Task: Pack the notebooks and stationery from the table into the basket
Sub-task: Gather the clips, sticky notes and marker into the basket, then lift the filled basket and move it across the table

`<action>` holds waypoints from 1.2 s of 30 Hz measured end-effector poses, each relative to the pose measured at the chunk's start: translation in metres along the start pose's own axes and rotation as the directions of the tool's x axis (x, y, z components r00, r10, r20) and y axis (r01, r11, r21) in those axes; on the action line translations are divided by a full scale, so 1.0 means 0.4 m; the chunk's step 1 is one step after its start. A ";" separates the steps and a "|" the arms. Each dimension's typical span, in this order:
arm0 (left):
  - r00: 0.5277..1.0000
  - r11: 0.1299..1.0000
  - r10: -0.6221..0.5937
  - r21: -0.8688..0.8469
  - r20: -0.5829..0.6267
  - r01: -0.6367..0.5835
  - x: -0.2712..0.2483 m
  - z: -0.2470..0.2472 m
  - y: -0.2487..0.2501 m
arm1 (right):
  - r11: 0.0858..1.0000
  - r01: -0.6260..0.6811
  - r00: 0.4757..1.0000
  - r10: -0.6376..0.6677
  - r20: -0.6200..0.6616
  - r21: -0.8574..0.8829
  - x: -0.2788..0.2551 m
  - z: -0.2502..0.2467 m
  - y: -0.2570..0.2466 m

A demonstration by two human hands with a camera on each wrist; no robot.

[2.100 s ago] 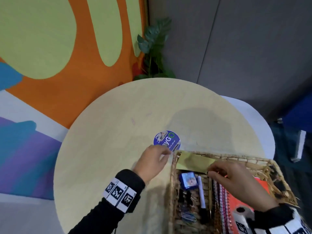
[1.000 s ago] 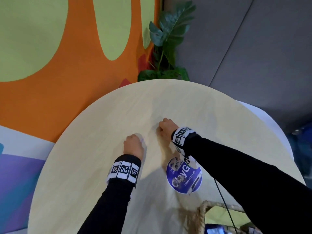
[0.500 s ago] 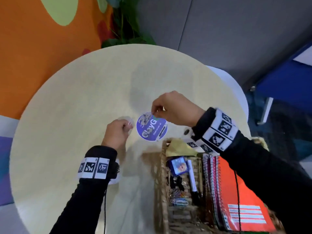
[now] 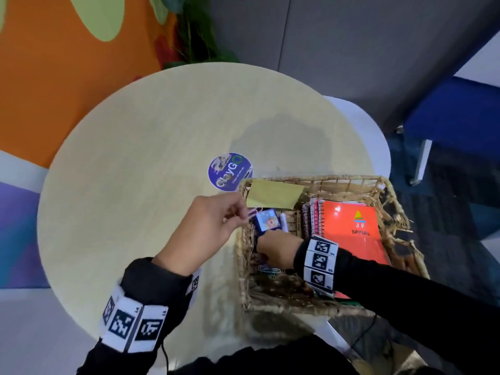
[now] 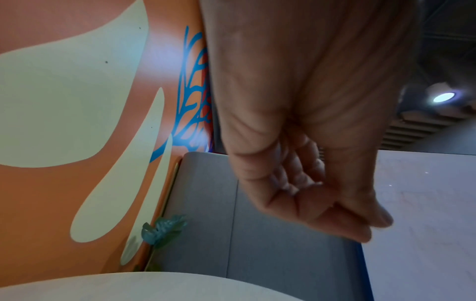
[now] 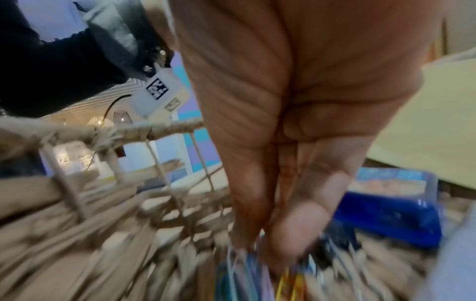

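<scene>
Both hands (left (image 4: 208, 228) pinching) over basket (image 4: 319, 182)

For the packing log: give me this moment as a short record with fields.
left hand: pinches a pink paper clip at the basket's near-left rim
right hand: down in the basket, fingers at the coloured clips; grip unclear
in basket: yellow pad, blue box, notebooks
on table: round sticker

Motion blur hides the right hand (image 6: 296, 142) fingertips among paper clips (image 6: 257, 272).
</scene>
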State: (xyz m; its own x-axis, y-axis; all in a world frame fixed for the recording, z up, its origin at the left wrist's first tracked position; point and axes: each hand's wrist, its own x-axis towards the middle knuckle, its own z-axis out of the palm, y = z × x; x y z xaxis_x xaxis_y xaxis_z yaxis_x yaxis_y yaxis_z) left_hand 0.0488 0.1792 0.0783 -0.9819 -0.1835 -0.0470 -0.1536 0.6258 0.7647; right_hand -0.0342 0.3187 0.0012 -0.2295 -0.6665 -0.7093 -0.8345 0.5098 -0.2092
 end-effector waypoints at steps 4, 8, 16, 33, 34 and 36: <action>0.968 0.974 0.047 0.205 0.245 -0.099 -0.035 0.065 0.014 | 0.988 -0.093 0.976 0.115 -0.184 0.120 -0.061 -0.037 0.050; 0.860 0.834 -0.035 0.488 0.510 -0.256 -0.041 0.162 0.011 | 0.914 -0.130 0.852 0.302 -0.428 0.384 -0.203 -0.036 0.148; 0.693 0.535 -0.373 0.753 0.617 -0.382 -0.059 0.248 0.032 | 0.803 -0.099 0.693 0.479 -0.538 0.587 -0.403 0.059 0.191; 0.884 0.761 -0.468 0.517 0.017 0.393 -0.070 0.199 -0.055 | 0.209 -0.364 0.410 0.911 -0.046 0.908 -0.478 0.381 0.261; 0.901 0.762 -0.433 0.539 0.013 0.358 -0.073 0.209 -0.052 | 0.203 -0.362 0.392 0.919 -0.049 0.910 -0.477 0.387 0.262; 0.933 0.780 -0.359 0.541 -0.027 0.316 -0.083 0.226 -0.048 | 0.179 -0.354 0.369 0.929 -0.039 0.918 -0.480 0.402 0.264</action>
State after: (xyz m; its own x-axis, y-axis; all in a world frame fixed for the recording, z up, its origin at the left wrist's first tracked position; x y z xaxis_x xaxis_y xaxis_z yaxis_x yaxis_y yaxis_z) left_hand 0.0741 0.2418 0.0073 -0.8577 -0.4167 -0.3010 -0.4900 0.8397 0.2339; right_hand 0.0021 0.5879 0.0071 -0.8791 0.2063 -0.4297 0.3916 0.8266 -0.4043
